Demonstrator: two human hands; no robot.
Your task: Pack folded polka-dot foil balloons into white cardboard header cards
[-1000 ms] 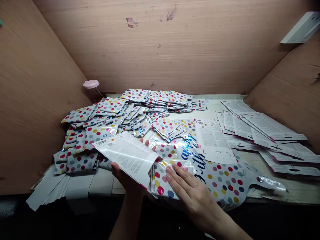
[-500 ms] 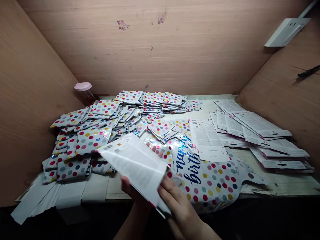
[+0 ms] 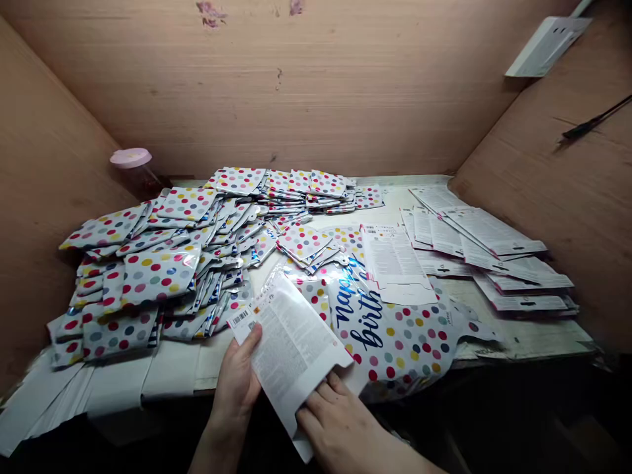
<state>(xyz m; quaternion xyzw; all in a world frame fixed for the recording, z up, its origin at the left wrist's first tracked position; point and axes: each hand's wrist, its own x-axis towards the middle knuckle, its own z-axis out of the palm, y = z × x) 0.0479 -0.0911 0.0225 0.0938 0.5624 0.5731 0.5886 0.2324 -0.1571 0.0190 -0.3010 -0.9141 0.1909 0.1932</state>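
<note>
A white printed paper envelope (image 3: 296,349) with a barcode is held tilted in front of me, its open end toward my right. My left hand (image 3: 239,375) grips its left edge, thumb on top of the printed face. The bent fingers of my right hand (image 3: 336,415) are tucked into the open end, beside a white flap; their tips and anything in them are hidden. Just beyond lies a large dotted foil balloon (image 3: 415,349) with blue "happy birthday" lettering. Another printed envelope (image 3: 402,263) rests on that balloon.
Folded dotted foil balloons (image 3: 158,276) are heaped at the left and back. Several printed envelopes (image 3: 498,243) lie piled at the right. A pink-lidded jar (image 3: 133,161) stands in the back left corner. White paper sheets (image 3: 49,401) overhang the front left table edge. Wooden panels (image 3: 296,99) enclose the table.
The envelope has turned its printed face up toward me. My left hand has come from beneath to its left edge, thumb on top. My right fingers reach into its open end. The view has shifted slightly.
</note>
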